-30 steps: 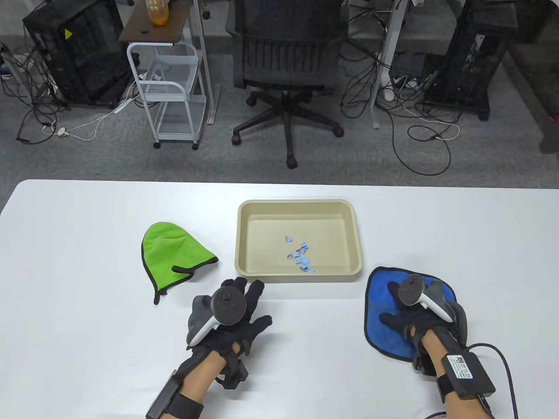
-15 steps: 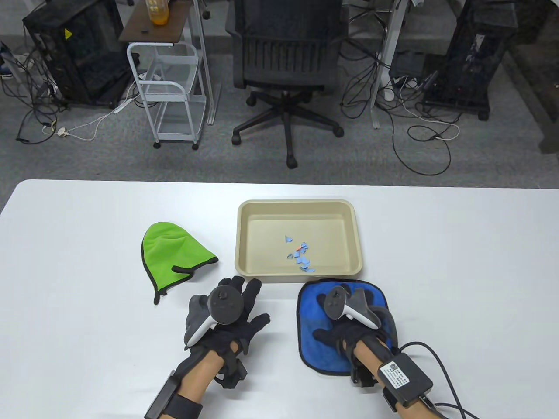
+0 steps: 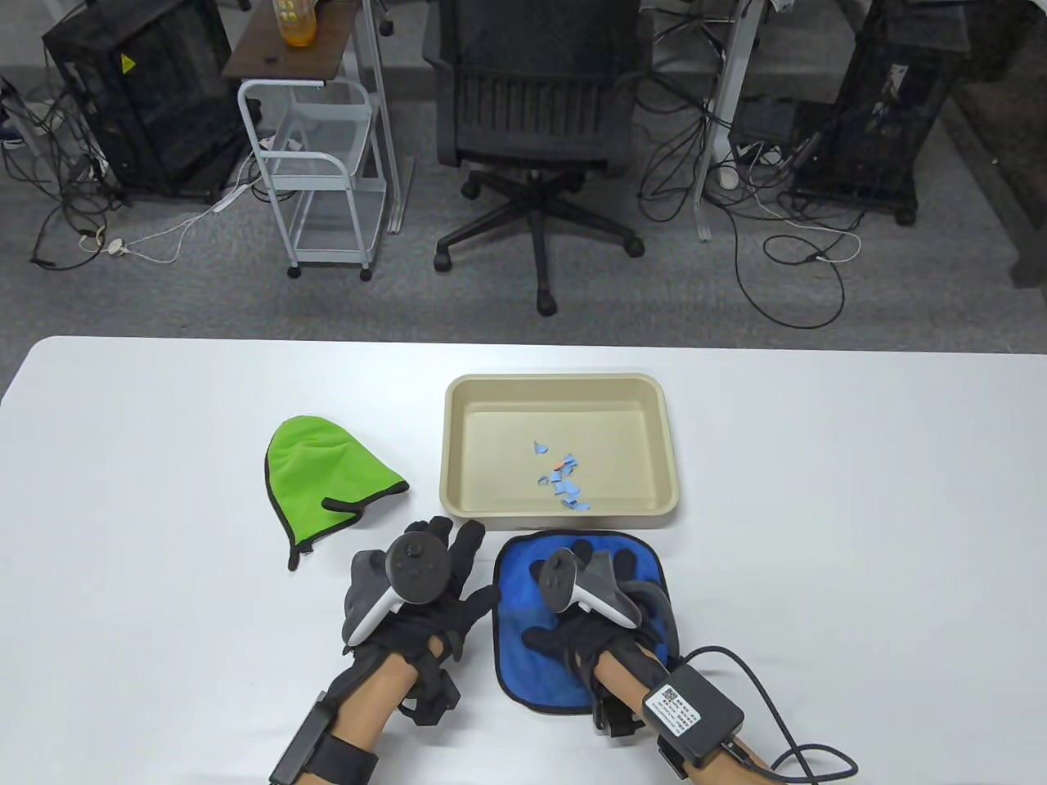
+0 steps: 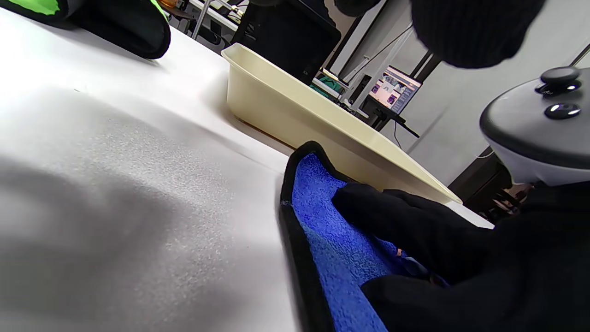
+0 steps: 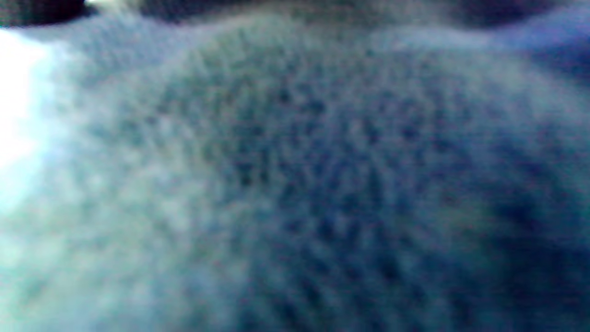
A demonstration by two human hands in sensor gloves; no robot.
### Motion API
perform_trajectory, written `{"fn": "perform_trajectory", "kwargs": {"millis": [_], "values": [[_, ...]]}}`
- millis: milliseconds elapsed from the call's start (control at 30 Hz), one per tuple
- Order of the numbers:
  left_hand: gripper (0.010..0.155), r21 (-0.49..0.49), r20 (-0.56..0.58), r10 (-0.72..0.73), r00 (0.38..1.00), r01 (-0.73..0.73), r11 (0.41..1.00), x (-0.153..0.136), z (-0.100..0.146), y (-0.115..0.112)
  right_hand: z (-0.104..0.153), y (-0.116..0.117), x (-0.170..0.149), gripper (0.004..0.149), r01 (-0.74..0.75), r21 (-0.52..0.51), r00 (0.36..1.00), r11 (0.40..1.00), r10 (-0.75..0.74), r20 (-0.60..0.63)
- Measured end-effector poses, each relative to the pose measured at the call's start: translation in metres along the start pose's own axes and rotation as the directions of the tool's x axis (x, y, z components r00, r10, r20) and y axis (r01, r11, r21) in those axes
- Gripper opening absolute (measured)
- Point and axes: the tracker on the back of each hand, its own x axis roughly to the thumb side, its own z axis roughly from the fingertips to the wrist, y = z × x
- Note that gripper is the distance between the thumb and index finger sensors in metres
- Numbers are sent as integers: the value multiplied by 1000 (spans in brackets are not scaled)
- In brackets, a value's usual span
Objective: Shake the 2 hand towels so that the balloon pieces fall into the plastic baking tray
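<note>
The blue hand towel (image 3: pixel 517 585) lies flat just in front of the beige plastic tray (image 3: pixel 560 380), close to its near rim. My right hand (image 3: pixel 582 625) rests palm down on the towel with fingers spread. Its thumb shows on the towel (image 4: pixel 322 216) in the left wrist view. The right wrist view shows only blurred blue towel cloth (image 5: pixel 295 184). Small blue balloon pieces (image 3: pixel 564 482) and one red one lie in the tray. My left hand (image 3: pixel 454 572) lies flat on the table beside the blue towel and holds nothing. The green towel (image 3: pixel 323 474) lies left of the tray.
The tray's side wall (image 4: pixel 286 110) stands just beyond the blue towel. A black sensor box with a cable (image 3: pixel 695 711) sits on my right wrist. Beyond the table's far edge are an office chair (image 3: pixel 536 123), a white cart (image 3: pixel 319 172) and floor cables.
My right hand has slid the blue towel leftward across the table, from the right of the tray to just in front of it. The left hand has barely moved.
</note>
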Motion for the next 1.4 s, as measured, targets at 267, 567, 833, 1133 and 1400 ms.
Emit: {"fn": "perform_trajectory", "kwargs": {"millis": [267,567,833,1133,1400], "values": [[82,-6,0,-5,1000,5,1000,0,-1,-1,4,-6,-1,82,33,-57,999,998,-31,34],[82,-5,2,-3,1000,3,1000,0,-2,-1,29,-39,-9,81,71,-172,993,982,-53,106],[83,5,3,2,1000,-2,1000,-1,-2,0,52,-77,-54,78,230,-357,961,905,-153,231],[83,-7,-6,-14,1000,14,1000,-3,-4,-4,39,-72,-117,66,230,-532,973,815,-210,99],[83,-5,-8,-13,1000,13,1000,-4,-3,-4,3,-41,-122,74,96,-374,986,922,-139,-89]]}}
